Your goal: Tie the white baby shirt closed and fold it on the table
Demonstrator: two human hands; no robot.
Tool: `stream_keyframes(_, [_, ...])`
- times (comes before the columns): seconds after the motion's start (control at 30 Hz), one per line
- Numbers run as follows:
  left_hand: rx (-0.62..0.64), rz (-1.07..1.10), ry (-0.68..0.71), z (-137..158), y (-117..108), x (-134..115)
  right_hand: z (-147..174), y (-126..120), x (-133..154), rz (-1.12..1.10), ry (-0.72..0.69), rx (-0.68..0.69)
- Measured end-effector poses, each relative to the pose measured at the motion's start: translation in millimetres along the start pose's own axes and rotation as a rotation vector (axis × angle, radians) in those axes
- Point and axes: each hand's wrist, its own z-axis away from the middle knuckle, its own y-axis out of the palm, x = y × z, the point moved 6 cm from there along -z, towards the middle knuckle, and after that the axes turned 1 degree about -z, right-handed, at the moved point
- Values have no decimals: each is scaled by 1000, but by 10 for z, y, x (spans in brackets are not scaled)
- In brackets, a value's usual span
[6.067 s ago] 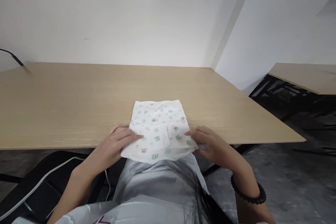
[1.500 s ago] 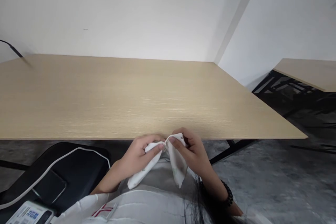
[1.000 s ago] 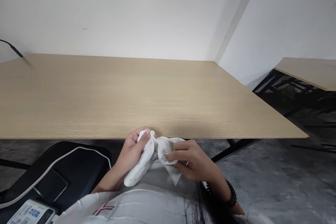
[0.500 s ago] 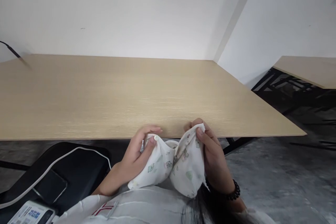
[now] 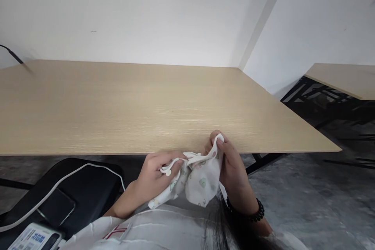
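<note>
Both of my hands hold a soft white cloth [image 5: 202, 185] printed with small green and brown figures, low in front of my chest by the desk's front edge. My left hand [image 5: 159, 177] is closed on its left part, pinching the pale edging between thumb and fingers. A small round white button or snap [image 5: 168, 172] shows on the edging beside that thumb. On the other side, my right hand [image 5: 231, 164] grips the raised upper right corner between thumb and fingers. The cloth sags in folds between the hands; its full shape is hidden.
A light wood desk [image 5: 140, 105] spans the view before me, against a white wall [image 5: 161, 19]. At lower left are a black chair [image 5: 96, 191], a white cable [image 5: 61, 181] and a labelled device [image 5: 35, 238]. Another table [image 5: 345, 80] stands at right.
My left hand has slid a little right and down along the cloth's edge, gathering it. My right hand has shifted slightly left. The cloth's upper edging now lies bunched between them.
</note>
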Motion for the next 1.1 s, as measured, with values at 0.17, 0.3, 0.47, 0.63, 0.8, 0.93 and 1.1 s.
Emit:
stream_keyframes(0.17, [43, 234, -225, -8, 54, 102, 87, 41, 53, 298, -133, 184])
stream_keyframes(0.3, [80, 366, -280, -11, 97, 112, 167, 184, 80, 753, -258, 425])
stream_keyframes(0.47, [57, 436, -376, 4, 123, 145, 194, 210, 74, 909, -469, 388])
stream_keyframes(0.63, [-38, 498, -451, 26, 112, 220, 298, 318, -10, 958, -658, 521])
stream_keyframes(0.8, [-147, 525, -453, 43, 48, 284, 324, 404, -213, 991, -344, 792])
stream_keyframes(0.93, [114, 443, -301, 5, 107, 120, 351, 443, -84, 710, -314, 795])
stream_keyframes(1.1, [590, 246, -76, 95, 298, -72, 410, 302, 196, 401, -278, 900])
